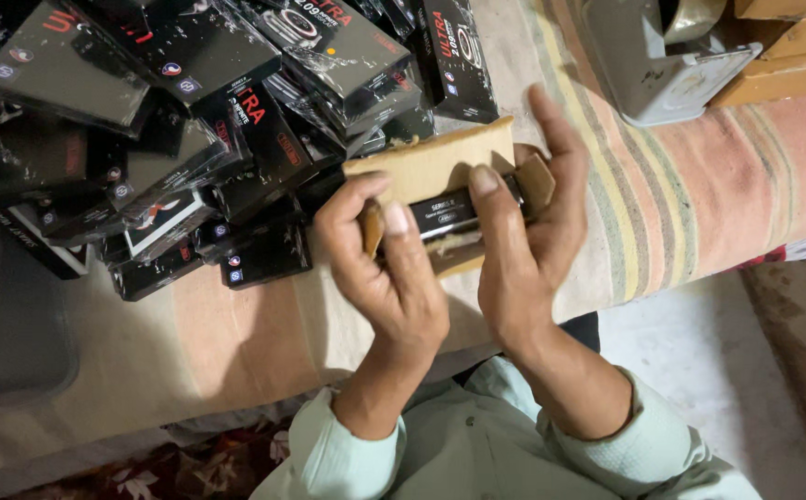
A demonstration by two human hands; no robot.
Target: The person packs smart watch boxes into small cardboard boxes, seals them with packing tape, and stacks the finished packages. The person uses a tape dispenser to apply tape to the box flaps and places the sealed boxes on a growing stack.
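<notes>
**Ana:** Cardboard, tan and plain, a small flat carton (435,167) with one flap up. Both hands have it above the edge of the cloth-covered table, and a slim black retail box (449,211) is lying half inside.

**Ben:** Left hand (389,278) first: fingers curled shut around the carton's near left end, thumb on top by the black box. Right hand (523,250) cups the far end, thumb pressed down on the black box, index finger sticking straight up and touching nothing.

**Ana:** How would that carton handle, do you think?

**Ben:** Light, I'd judge. Thin board, so it should give under a hard squeeze. The loose side flap (537,181) looks floppy, no place to hold. Ends and long edges are the firm spots, just where the hands are.

**Ana:** And the black box?

**Ben:** Glossy, shrink-wrapped by the shine, so likely slippery. Stiff enough, though. A thumb flat on its face, as now, seems the safe hold.

**Ana:** Left of the hands there's a heaped pile of similar black glossy boxes (190,130), some tilted against each other.

**Ben:** Top right, a grey tape dispenser (653,69) on the striped cloth (681,194), just beside stacked tan cartons (783,56). Well apart from the hands.
</notes>
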